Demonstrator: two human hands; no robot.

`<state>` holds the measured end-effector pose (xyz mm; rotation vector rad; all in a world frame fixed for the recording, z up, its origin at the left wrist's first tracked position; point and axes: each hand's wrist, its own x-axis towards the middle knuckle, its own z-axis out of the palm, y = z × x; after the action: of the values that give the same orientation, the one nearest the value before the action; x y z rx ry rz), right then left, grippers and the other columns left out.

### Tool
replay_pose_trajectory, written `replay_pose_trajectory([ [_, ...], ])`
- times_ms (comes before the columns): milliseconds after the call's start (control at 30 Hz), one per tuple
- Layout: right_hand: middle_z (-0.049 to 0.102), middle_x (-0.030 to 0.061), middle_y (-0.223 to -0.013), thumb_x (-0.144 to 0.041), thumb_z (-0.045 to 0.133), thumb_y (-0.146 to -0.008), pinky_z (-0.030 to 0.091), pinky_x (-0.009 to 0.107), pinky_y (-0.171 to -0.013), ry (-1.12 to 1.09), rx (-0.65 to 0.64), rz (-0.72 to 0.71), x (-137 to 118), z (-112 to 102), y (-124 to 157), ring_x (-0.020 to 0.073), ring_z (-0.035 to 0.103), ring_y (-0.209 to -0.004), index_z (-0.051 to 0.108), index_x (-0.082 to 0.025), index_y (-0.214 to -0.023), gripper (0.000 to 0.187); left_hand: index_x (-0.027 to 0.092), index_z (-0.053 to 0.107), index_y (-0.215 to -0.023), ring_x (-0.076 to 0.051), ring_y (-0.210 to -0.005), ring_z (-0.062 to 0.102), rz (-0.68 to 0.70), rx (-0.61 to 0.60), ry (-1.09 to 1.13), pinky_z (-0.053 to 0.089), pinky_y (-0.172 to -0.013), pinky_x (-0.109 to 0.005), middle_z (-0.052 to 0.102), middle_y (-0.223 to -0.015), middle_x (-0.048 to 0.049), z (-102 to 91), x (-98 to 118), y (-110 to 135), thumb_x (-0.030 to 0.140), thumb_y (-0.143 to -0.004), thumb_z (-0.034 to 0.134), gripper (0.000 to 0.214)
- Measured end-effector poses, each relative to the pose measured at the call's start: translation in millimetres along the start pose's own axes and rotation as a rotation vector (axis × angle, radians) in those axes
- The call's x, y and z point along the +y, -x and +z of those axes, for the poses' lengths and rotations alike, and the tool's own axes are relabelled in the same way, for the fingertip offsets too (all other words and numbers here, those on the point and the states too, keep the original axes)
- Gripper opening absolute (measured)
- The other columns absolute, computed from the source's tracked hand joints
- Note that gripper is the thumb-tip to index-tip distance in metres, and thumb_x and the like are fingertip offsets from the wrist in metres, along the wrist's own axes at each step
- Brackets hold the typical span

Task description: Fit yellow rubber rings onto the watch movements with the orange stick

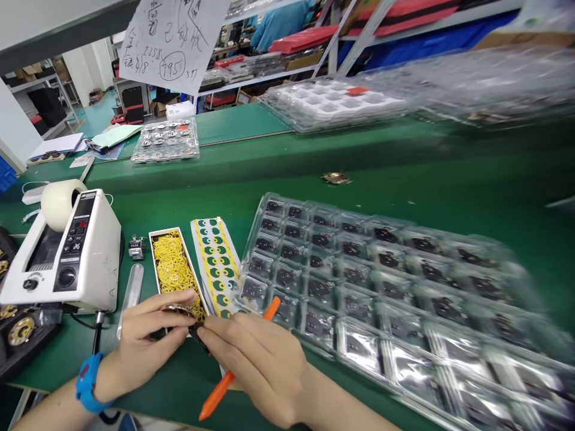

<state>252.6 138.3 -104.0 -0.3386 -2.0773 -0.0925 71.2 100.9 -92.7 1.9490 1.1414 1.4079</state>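
My left hand is closed round the edge of a thin, round metallic part, seen nearly edge-on. My right hand meets it, its fingertips at a small black piece by the part's right edge. An orange pen-shaped tool lies through the right hand, its ends sticking out on both sides. Just beyond the fingers stands a narrow white box filled with yellow ring-like pieces. Beside it lies a sheet of yellow-edged stickers, partly covered by the right hand.
A large clear compartment tray with black parts spreads over the right side. At left stand a white tape dispenser, a tally counter and a clear strip. A loose metallic part lies farther back. More trays line the raised ledge.
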Motion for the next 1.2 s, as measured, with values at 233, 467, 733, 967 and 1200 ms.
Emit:
replay_pose_trajectory([
  [233, 0.07, 0.01, -0.074, -0.008, 0.046, -0.092, 0.047, 0.025, -0.052, -0.088, -0.012, 0.094, 0, -8, -2, 0.0152, 0.061, -0.062, 0.059, -0.009, -0.097, 0.014, 0.02, 0.072, -0.102, -0.021, -0.09, 0.074, 0.216, -0.019, -0.077, 0.063, -0.077, -0.027, 0.073, -0.113, -0.0122, -4.4, 3, -2, 0.005, -0.086, 0.06, 0.025],
  [467, 0.07, 0.0089, -0.073, -0.008, 0.044, -0.093, 0.042, 0.026, -0.047, -0.069, 0.018, 0.071, -1, -5, 1, 0.0139, 0.055, -0.056, 0.061, -0.01, -0.094, 0.017, 0.012, 0.07, -0.093, -0.019, -0.093, 0.073, 0.299, -0.038, -0.118, 0.062, -0.08, -0.023, 0.072, -0.112, -0.0162, -4.1, 0, -3, 0.006, -0.088, 0.059, 0.014],
  [733, 0.069, 0.0097, -0.076, -0.006, 0.038, -0.094, 0.039, 0.028, -0.048, -0.065, 0.014, 0.011, -3, 1, 6, 0.0143, 0.053, -0.058, 0.063, -0.009, -0.09, 0.026, 0.012, 0.07, -0.096, -0.019, -0.095, 0.073, 0.291, -0.05, -0.11, 0.061, -0.083, -0.024, 0.072, -0.113, -0.016, -3.4, -3, -1, 0.004, -0.087, 0.059, 0.016],
  [967, 0.071, 0.0049, -0.071, -0.007, 0.047, -0.091, 0.037, 0.026, -0.041, 0.011, 0.114, -0.01, -4, -3, 6, 0.0112, 0.052, -0.052, 0.069, -0.018, -0.072, 0.031, 0.015, 0.07, -0.104, -0.017, -0.097, 0.072, 0.348, 0.005, -0.119, 0.061, -0.084, -0.022, 0.068, -0.124, -0.0109, -6.7, 0, 2, 0.004, -0.087, 0.059, 0.023],
  [1200, 0.071, 0.0005, -0.061, -0.003, 0.06, -0.081, 0.034, 0.022, -0.038, 0.137, 0.073, -0.197, -3, -12, -11, 0.0086, 0.05, -0.049, 0.068, -0.02, -0.051, 0.036, 0.015, 0.069, -0.106, -0.018, -0.098, 0.072, 0.342, 0.006, -0.115, 0.061, -0.083, -0.023, 0.067, -0.125, -0.0117, -6.0, -2, 3, 0.004, -0.088, 0.058, 0.024],
])
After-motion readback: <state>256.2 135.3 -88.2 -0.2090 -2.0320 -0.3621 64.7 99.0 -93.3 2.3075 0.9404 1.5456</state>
